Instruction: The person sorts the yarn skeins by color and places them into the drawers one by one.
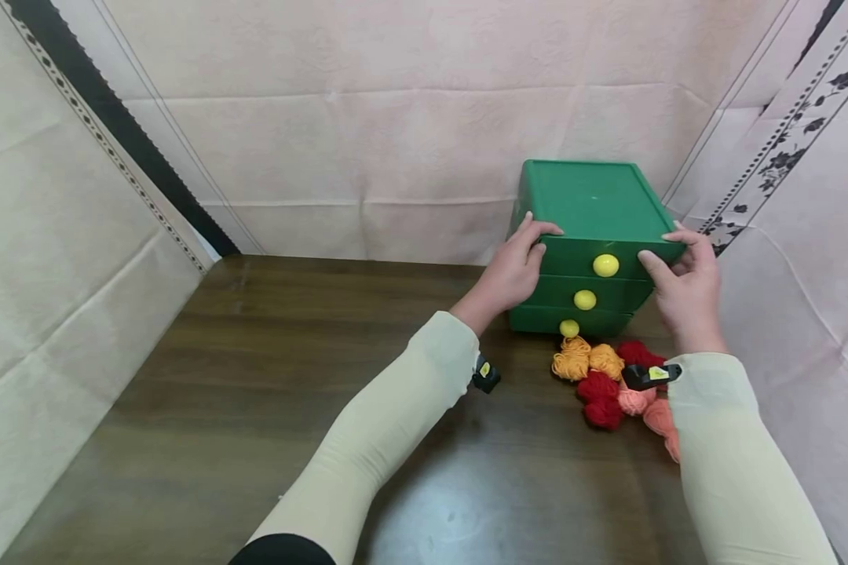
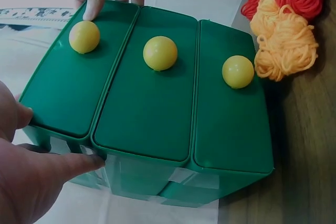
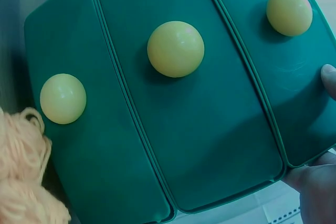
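Observation:
A green three-drawer box [image 1: 593, 196] with round yellow knobs stands at the back right of the table, all its drawers flush. My left hand [image 1: 514, 271] holds its upper left front corner; in the left wrist view the fingers [image 2: 68, 166] lie along its taped side. At the opposite upper corner, my right hand [image 1: 689, 294] grips the box with the thumb on the top drawer's front and other fingers round the side. Just before the bottom drawer lie orange yarn bundles [image 1: 571, 359], red yarn [image 1: 599, 388] and pink yarn [image 1: 636, 399].
Behind the box hangs a pale cloth wall [image 1: 396, 157], with another cloth side [image 1: 805, 314] close to my right arm. The brown wooden table [image 1: 290, 353] stretches to the left. My right sleeve covers part of the yarn pile.

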A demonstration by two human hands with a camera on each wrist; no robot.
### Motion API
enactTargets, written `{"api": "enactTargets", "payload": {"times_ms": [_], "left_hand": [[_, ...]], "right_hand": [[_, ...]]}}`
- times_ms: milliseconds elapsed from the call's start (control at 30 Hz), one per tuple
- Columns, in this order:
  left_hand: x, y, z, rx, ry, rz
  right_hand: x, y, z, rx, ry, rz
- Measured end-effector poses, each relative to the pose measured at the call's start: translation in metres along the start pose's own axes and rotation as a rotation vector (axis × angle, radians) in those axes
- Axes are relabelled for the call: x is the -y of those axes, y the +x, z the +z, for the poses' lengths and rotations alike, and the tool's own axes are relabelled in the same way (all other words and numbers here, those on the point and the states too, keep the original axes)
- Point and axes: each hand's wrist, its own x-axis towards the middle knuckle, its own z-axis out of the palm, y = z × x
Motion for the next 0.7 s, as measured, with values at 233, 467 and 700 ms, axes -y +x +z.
{"api": "enactTargets", "payload": {"times_ms": [233, 467, 700], "left_hand": [[0.006, -0.008, -0.016, -0.005, -0.023, -0.001], [0.016, -0.019, -0.033, -0.009, -0.071, -0.031], [0.029, -0.032, -0.050, -0.040, -0.087, -0.063]], "right_hand": [[0.007, -0.004, 0.015, 0.024, 0.051, 0.003], [0.008, -0.011, 0.034, 0.050, 0.058, -0.019], [0.015, -0.016, 0.054, 0.069, 0.066, -0.062]]}}
